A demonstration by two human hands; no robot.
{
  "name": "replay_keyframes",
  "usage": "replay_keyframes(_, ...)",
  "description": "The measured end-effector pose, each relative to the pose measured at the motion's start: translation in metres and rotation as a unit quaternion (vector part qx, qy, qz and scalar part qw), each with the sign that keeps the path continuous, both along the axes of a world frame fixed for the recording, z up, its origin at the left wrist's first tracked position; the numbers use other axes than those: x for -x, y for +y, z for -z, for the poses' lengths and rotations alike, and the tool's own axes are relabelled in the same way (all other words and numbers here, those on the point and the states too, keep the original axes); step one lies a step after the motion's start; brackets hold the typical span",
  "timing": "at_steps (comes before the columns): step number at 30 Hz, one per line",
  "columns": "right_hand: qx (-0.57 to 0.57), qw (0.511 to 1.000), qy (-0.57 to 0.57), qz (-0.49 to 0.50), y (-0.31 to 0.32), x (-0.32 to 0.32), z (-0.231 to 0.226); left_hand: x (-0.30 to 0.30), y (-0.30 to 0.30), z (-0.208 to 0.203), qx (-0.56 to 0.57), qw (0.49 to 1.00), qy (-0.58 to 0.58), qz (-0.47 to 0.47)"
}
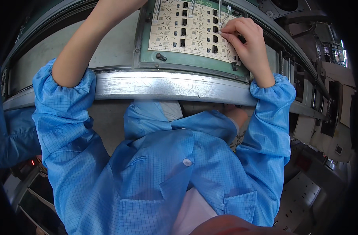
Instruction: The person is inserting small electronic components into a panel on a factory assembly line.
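Note:
My right hand (247,41) reaches over the right part of a cream-coloured circuit board panel (175,45). Its thumb and index finger are pinched on a short white wire lead (226,16), which has a small white connector at its upper end. The panel carries rows of black components and sits in a green carrier plate (183,59). My left hand (128,4) is cut off by the upper edge, to the left of the panel's top, and its fingers are out of sight. More thin white leads (192,8) stand on the panel.
A shiny metal rail (167,85) runs between me and the carrier. Black clamp knobs (161,57) sit on the carrier's near edge. At the far left shows another person's blue sleeve (18,133). Equipment with dark panels (332,105) stands to the right.

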State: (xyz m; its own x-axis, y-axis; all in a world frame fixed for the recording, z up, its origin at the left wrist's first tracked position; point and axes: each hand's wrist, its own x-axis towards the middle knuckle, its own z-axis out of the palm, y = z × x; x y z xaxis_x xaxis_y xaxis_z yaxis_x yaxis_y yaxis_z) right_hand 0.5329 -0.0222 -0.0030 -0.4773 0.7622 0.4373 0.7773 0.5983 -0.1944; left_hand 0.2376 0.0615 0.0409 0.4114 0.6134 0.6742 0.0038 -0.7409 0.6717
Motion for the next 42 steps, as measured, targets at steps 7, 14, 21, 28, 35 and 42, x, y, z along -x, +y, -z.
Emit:
replay_keyframes(7,-0.056,0.995,-0.082,0.007,-0.03,0.013,-0.017,0.001,-0.011,-0.019,-0.083,0.987,0.088,-0.11)
replay_keyframes(14,0.019,0.993,-0.119,-0.006,-0.01,0.019,-0.041,0.026,-0.012,-0.016,-0.379,0.884,0.188,-0.2)
replay_keyframes(21,-0.094,0.986,-0.081,0.115,0.124,0.032,-0.037,0.015,-0.044,0.008,-0.257,0.882,0.371,-0.135)
replay_keyframes(28,-0.133,0.969,-0.178,0.11,0.2,0.036,-0.007,0.014,-0.042,0.017,-0.142,0.901,0.393,-0.115)
replay_keyframes(35,-0.108,0.968,0.225,0.035,0.123,0.027,-0.06,0.012,-0.038,0.017,-0.163,0.917,0.351,-0.093)
replay_keyframes(42,-0.051,0.966,0.252,0.028,0.025,0.043,-0.053,-0.009,-0.03,0.027,-0.161,0.951,0.25,-0.083)
